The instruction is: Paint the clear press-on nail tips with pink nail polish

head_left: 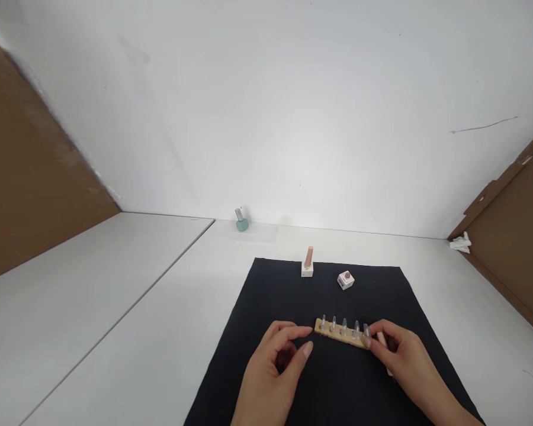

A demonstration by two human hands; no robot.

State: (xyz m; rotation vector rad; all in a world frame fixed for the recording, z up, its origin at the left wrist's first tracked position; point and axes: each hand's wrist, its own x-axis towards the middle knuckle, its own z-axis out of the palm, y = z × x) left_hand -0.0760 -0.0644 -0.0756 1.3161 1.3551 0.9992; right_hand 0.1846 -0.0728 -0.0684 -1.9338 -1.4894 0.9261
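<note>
A narrow wooden display stand lies on a black mat, with several clear nail tips standing upright in a row on it. My left hand is open at the stand's left end, thumb and forefinger apart, nothing between them. At the right end, the thumb and forefinger of my right hand pinch the last clear nail tip. The same hand also keeps a pinkish nail polish brush cap among its fingers; its lower part is mostly hidden. Behind the stand sits an uncapped nail polish bottle.
A capped nail polish bottle with a pink cap stands at the mat's back edge. Further back, a teal nail polish bottle is by the white wall. Brown cardboard panels flank the white table; crumpled white tissue lies at right.
</note>
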